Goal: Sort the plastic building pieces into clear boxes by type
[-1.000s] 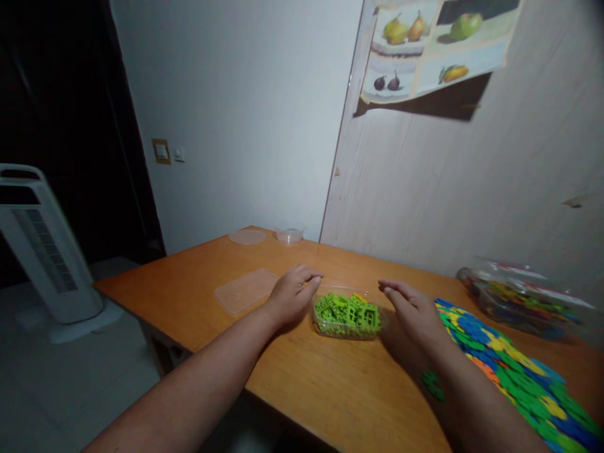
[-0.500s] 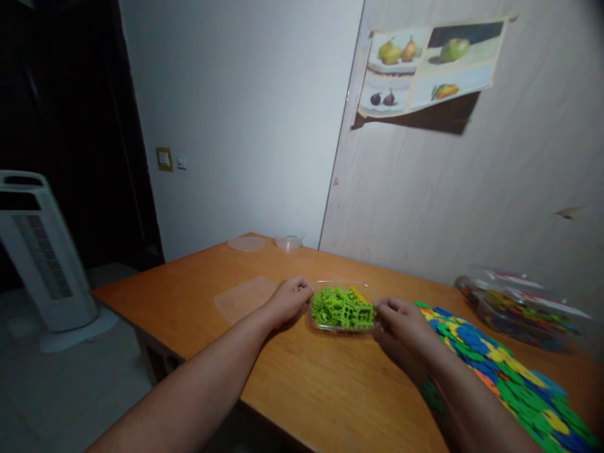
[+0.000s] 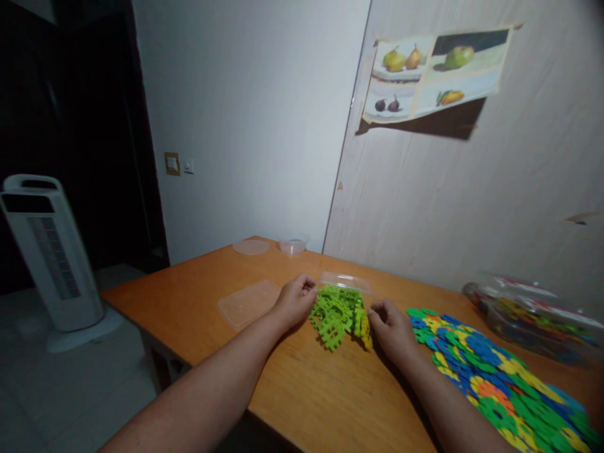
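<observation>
A clear plastic container (image 3: 346, 281) is tipped up toward me, its rim low over the wooden table. Green building pieces (image 3: 337, 308), with some yellow ones (image 3: 362, 327) at the right, spill out of it onto the tabletop. My left hand (image 3: 298, 297) is closed at the container's left end, and my right hand (image 3: 391, 324) is closed at its right end. The fingers partly hide where they grip it. Close to my right forearm lies a spread of flat, flower-shaped plastic pieces (image 3: 486, 358) in blue, green, yellow and orange.
A clear rectangular lid (image 3: 248, 304) lies left of my left hand. Farther back are a round lid (image 3: 251, 246) and a clear round bowl (image 3: 293, 244). Clear bags of colourful pieces (image 3: 533, 318) sit against the wall at right. A white tower fan (image 3: 51, 251) stands on the floor.
The container has gone from upright to tipped toward me, and the green and yellow pieces have slid out onto the table. My view has shifted slightly.
</observation>
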{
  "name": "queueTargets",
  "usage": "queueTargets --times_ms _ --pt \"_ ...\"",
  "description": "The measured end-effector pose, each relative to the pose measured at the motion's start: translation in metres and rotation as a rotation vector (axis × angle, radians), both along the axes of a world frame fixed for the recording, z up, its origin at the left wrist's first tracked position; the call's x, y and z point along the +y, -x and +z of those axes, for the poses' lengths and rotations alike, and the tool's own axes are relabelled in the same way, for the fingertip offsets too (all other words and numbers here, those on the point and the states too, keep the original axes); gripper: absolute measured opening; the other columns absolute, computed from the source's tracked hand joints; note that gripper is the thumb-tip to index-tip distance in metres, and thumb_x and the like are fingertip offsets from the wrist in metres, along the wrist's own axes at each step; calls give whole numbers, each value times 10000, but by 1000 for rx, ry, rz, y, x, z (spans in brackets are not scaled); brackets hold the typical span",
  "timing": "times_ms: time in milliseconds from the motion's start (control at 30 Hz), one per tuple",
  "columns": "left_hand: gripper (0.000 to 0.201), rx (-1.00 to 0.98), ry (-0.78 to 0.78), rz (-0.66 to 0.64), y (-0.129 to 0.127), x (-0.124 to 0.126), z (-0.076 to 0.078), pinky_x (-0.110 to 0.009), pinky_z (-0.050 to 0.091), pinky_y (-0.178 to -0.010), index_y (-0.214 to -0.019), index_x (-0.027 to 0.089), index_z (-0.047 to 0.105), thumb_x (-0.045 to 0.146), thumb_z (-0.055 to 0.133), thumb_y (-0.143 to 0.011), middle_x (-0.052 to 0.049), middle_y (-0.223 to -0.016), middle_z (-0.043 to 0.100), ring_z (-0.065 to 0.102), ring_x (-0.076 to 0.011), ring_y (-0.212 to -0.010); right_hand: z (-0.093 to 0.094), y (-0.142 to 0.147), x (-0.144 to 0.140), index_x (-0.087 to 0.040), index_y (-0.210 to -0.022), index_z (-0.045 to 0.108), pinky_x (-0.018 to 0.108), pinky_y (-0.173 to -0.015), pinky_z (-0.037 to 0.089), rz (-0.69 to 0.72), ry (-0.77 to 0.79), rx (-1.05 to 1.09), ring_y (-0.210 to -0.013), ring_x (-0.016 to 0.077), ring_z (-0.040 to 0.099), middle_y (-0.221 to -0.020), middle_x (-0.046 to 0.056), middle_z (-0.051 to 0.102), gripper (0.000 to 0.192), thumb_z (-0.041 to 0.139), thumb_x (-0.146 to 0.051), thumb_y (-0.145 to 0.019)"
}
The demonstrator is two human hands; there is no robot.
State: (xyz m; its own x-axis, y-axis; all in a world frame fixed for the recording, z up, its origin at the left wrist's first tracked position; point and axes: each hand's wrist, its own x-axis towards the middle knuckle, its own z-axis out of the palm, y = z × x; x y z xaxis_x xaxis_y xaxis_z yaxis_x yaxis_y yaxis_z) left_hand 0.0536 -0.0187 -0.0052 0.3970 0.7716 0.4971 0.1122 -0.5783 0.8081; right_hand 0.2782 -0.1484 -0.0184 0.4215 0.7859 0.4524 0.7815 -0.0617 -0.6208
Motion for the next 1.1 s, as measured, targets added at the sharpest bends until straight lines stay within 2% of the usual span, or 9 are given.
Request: queueTargets --times_ms 200,367,500,733,933,1100 --pt "110 104 -59 23 0 -1 -7 -209 385 -586 -895 173 580 224 524 -814 27 -709 599 543 -110 -643 -5 0 3 -218 -814 564 283 -605 426 -44 -16 3 -689 210 636 -732 36 681 228 475 -426 -835" --pt "247 86 -86 12 -2 -1 -9 -246 461 -719 -1058 175 588 203 536 -819 -30 -926 672 611 -136 -776 -5 0 4 -217 -830 574 277 -590 399 -101 -57 19 -682 213 627 -728 36 675 238 485 -438 -837" --pt "446 56 4 11 -4 2 -12 -290 491 -810 -1271 146 499 207 541 -831 -139 -1190 622 648 -156 -874 -1 0 1 -215 -841 570 277 -597 387 -137 -81 -4 -684 212 613 -727 35 661 212 486 -409 -838" --pt "521 68 96 -25 -6 6 -23 -322 487 -891 -1338 107 461 217 552 -837 -195 -1217 602 638 -193 -1011 6 -2 -2 -206 -817 555 282 -594 372 -186 -129 29 -668 210 585 -718 36 631 203 494 -399 -817" --pt "510 64 124 -33 -5 7 -24 -326 488 -896 -1329 109 481 212 555 -835 -182 -1194 618 635 -198 -1025 11 -15 -3 -210 -717 573 287 -599 355 -276 -272 383 -644 189 529 -650 4 593 171 646 -350 -651" --pt "483 83 119 -22 -1 10 -23 -314 482 -894 -1304 109 501 196 538 -830 -166 -1176 631 629 -193 -1029 10 -19 -4 -209 -672 530 273 -535 427 -182 -293 679 -559 163 559 -594 -3 604 85 593 -256 -638"
